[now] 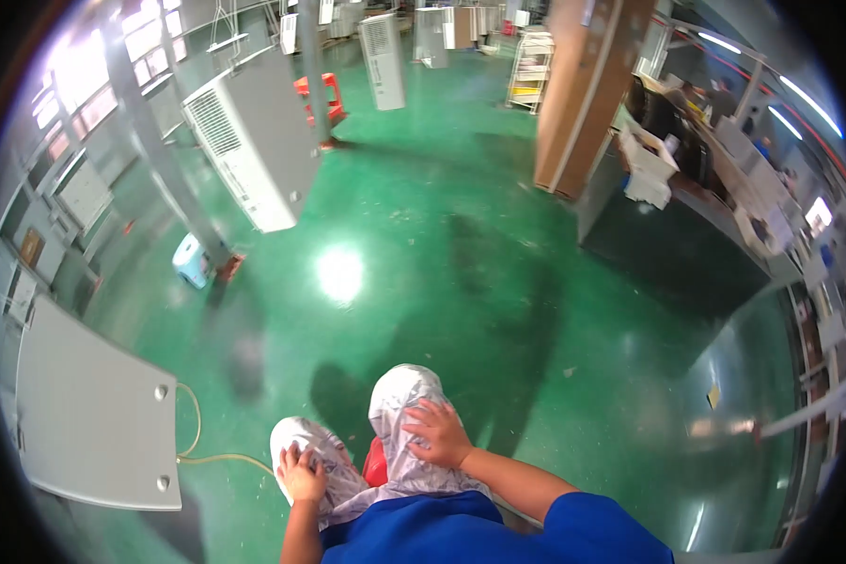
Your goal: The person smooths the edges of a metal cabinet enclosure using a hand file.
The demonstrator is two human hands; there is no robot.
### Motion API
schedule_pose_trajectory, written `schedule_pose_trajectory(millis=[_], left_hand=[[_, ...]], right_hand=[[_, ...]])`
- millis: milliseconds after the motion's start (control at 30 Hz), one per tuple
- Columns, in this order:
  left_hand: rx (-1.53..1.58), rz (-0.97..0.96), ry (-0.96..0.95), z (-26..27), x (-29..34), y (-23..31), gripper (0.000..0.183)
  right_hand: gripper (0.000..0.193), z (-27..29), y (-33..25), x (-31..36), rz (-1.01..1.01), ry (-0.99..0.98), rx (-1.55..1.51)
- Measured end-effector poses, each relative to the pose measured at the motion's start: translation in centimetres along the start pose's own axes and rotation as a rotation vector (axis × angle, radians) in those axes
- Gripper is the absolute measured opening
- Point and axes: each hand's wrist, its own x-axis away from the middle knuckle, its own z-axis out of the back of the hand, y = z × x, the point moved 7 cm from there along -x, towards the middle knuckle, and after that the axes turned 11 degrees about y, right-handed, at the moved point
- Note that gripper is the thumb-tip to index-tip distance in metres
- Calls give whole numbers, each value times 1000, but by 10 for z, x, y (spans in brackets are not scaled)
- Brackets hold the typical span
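Observation:
My left hand (302,474) rests on my left knee, fingers spread over the light patterned trouser cloth. On my right thigh lies my right hand (439,434), its fingers stretched out and holding nothing. A small patch of a red seat (375,462) shows between my legs. To the left of my left hand hangs a pale grey panel (99,409) with round knobs along its edge. A yellowish cable (226,458) runs from beside that panel toward my left knee.
Grey-white cabinets (254,150) with vents hang ahead on the left, beside a metal post (150,141). A light-blue stool (191,261) and a red stool (334,99) stand on the green floor (395,254). At right are a cardboard-brown column (583,103) and a dark workbench (667,230).

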Motion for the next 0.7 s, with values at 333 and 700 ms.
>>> schedule_pose_trajectory(millis=[333,700], left_hand=[[76,-1,54,-7,2,-20,38],[-380,-236,-67,-16,-3,-1,45]], right_hand=[[39,-11,-3,-1,-7,-24,-40],[64,-2,7,9,-94,36,106]])
